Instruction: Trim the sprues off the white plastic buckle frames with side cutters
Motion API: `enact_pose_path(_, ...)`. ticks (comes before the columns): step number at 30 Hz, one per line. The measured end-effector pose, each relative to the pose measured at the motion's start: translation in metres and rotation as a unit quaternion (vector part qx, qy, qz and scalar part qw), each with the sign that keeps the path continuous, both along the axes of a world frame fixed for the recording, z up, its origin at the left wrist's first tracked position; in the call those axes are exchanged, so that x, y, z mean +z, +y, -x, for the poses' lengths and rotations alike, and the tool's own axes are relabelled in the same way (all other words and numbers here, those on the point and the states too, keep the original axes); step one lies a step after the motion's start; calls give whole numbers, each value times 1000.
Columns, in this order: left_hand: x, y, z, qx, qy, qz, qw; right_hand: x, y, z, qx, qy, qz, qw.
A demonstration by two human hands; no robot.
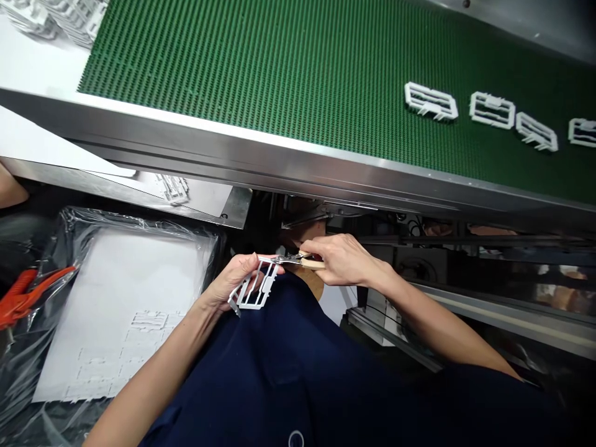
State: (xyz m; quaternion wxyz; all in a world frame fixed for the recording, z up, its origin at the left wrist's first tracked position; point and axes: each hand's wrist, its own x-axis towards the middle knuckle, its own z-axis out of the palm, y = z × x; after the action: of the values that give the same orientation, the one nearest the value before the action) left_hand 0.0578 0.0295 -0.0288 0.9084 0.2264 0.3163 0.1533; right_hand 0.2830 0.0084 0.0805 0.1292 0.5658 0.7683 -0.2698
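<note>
My left hand point(233, 277) pinches a white plastic frame part point(255, 288) by its upper edge, in front of my dark blue clothing. A second thin white piece hangs below the same fingers, partly hidden. My right hand point(342, 257) is closed around small pliers or cutters point(311, 263) with light-coloured handles. The tool's metal jaws touch or nearly touch the upper right corner of the white part, close to my left fingertips.
A green ribbed conveyor belt point(261, 68) with a metal edge carries several white frames point(492, 110). At left lie a plastic-lined box point(107, 273) with white sheet and parts, orange-handled cutters point(28, 295), and a shelf with white parts point(173, 188). Someone's arm point(10, 186) shows far left.
</note>
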Motion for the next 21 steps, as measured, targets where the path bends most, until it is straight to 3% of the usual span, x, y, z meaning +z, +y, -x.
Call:
enact_pose_path(8,-2,3,1,-10,4,-8,1000,-3,1,-1,-14,20,13,1000)
enact_pose_path(14,5,7,-5,23,-21,19,999,-13,-4,5,-111,60,7,992)
enact_pose_path(21,4,9,-7,38,-32,47,998,-18,-7,14,-40,-34,-95,994)
